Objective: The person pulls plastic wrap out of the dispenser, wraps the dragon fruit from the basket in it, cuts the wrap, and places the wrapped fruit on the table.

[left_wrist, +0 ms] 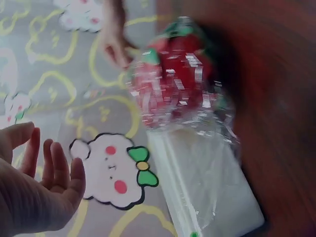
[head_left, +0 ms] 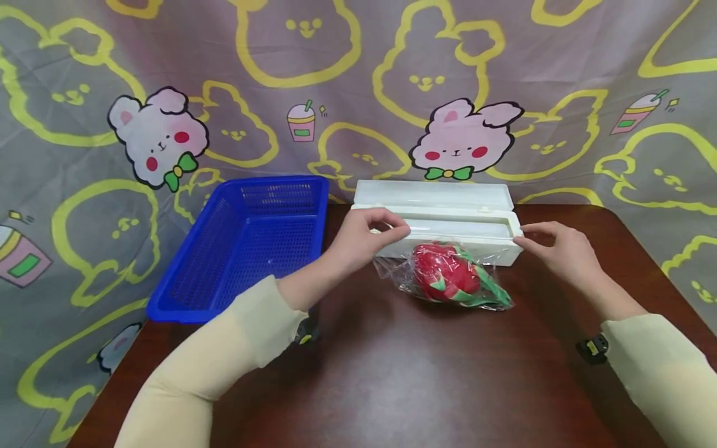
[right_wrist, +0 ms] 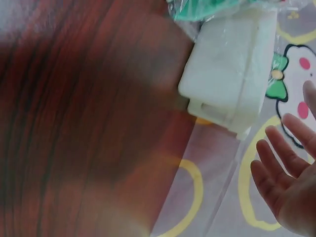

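Observation:
A red-and-green item (head_left: 448, 274) wrapped in crinkled clear plastic lies against the front of a long white box (head_left: 467, 249) with its lid raised. My left hand (head_left: 366, 233) is over the box's left part, thumb and index tips close together; no held thing shows between them. In the left wrist view, the left hand (left_wrist: 42, 190) has its other fingers loosely bent. My right hand (head_left: 562, 249) is at the box's right end, with thumb and index tips near its corner. The right wrist view shows the right hand (right_wrist: 289, 182) with loosely spread fingers and the white box (right_wrist: 227, 64) beside it.
A blue slotted plastic basket (head_left: 322, 230) stands on the left side of the brown table (head_left: 426, 386). Behind the box and basket hangs a patterned cloth (head_left: 358, 93). The raised lid (head_left: 434, 194) stands at the box's back edge.

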`<state>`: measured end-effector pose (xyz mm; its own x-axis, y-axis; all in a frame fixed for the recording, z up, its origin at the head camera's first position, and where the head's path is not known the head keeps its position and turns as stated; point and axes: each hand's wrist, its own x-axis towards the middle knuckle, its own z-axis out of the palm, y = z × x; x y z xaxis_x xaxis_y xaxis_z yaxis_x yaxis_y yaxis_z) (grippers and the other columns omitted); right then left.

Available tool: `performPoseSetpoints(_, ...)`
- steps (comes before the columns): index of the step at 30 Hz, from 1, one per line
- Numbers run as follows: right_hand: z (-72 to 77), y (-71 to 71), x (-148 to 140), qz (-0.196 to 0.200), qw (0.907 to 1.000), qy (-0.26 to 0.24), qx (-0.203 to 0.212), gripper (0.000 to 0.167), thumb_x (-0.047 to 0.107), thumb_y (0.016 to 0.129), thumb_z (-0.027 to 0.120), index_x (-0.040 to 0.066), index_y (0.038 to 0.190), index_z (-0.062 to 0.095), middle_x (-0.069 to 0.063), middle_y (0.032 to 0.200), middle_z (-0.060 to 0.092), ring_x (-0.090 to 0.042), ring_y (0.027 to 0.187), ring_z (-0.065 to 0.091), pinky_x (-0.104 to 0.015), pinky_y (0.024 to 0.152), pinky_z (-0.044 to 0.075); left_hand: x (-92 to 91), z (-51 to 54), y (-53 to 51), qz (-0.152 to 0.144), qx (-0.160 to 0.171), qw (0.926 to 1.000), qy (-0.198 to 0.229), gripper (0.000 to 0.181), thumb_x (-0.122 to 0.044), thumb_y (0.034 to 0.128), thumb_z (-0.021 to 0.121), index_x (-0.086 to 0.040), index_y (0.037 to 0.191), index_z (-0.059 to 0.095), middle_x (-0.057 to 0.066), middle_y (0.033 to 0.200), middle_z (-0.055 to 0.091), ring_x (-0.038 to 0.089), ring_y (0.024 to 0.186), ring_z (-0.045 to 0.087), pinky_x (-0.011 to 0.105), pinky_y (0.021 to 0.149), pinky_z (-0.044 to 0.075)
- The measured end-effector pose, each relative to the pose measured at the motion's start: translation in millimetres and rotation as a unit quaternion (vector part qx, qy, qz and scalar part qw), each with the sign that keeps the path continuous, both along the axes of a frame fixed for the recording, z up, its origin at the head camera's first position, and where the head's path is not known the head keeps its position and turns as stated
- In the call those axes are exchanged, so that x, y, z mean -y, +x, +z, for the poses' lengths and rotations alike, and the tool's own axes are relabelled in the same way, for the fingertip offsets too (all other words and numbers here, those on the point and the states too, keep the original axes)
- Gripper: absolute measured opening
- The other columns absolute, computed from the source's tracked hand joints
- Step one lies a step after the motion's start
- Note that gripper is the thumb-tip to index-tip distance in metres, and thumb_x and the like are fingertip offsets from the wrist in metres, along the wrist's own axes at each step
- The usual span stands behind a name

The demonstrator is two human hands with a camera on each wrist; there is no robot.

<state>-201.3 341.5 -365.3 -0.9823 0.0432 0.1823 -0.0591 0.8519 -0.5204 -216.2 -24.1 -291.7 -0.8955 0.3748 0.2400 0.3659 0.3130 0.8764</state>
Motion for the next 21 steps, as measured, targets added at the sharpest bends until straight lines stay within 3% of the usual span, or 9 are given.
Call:
performPoseSetpoints(3,-0.4,5.0,6,0.004,0.9999,0.001,-0.017,0.045,0.034,0.090,0.070,0.000,0.119,0.065,-0.028,0.120,0.059,-0.043,0.106,0.052,-0.060,0.082,0.041,-4.1,-10.6,8.2,0.001,0.027,0.9995,-0.016,0.013,-0.017,0.0877,0.074,-0.005,0.092,0.075,0.001,0.086,0.069,0.016,0.079,0.061,0.024,0.065,0.047)
performPoseSetpoints(5,-1.2,7.9,8,0.003,0.9995,0.005,-0.029,0.042,0.031,0.089,0.072,0.001,0.117,0.066,-0.027,0.116,0.062,-0.041,0.101,0.054,-0.056,0.078,0.042,-6.4,-21.7,14.5,0.015,0.044,0.9989,-0.003,0.013,-0.016,0.0877,0.074,-0.004,0.093,0.074,0.002,0.085,0.069,0.017,0.079,0.060,0.024,0.064,0.047)
performPoseSetpoints(7,-2.6,10.4,9,0.001,0.9993,0.005,-0.037,0.039,0.029,0.089,0.072,0.001,0.115,0.068,-0.026,0.111,0.064,-0.039,0.096,0.056,-0.051,0.073,0.043,-9.4,-36.3,20.6,0.037,0.054,0.9977,0.018,0.013,-0.015,0.0876,0.073,-0.003,0.093,0.074,0.004,0.084,0.069,0.018,0.078,0.060,0.024,0.062,0.047)
performPoseSetpoints(11,-6.5,13.8,10,-0.012,0.9989,0.001,-0.046,0.034,0.027,0.088,0.074,0.001,0.110,0.070,-0.023,0.100,0.068,-0.033,0.083,0.058,-0.040,0.063,0.043,-15.9,-69.0,27.0,0.084,0.038,0.9936,0.065,0.011,-0.010,0.0855,0.075,-0.001,0.090,0.073,0.005,0.083,0.069,0.015,0.076,0.060,0.026,0.067,0.048)
performPoseSetpoints(16,-14.2,15.8,12,-0.024,0.9982,-0.005,-0.055,0.031,0.026,0.086,0.076,0.003,0.107,0.072,-0.019,0.088,0.070,-0.027,0.070,0.055,-0.034,0.054,0.039,-18.0,-99.5,22.2,0.146,0.021,0.9842,0.098,0.009,-0.007,0.0843,0.075,0.000,0.090,0.073,0.006,0.087,0.068,0.015,0.080,0.061,0.027,0.072,0.048)
performPoseSetpoints(21,-20.5,20.6,14,-0.039,0.9971,-0.018,-0.063,0.028,0.026,0.085,0.077,0.004,0.103,0.074,-0.016,0.082,0.071,-0.024,0.063,0.050,-0.031,0.050,0.035,-14.2,-114.9,8.6,0.218,0.005,0.9705,0.104,0.013,-0.009,0.0835,0.076,-0.002,0.094,0.071,0.012,0.094,0.063,0.030,0.088,0.059,0.039,0.080,0.046)
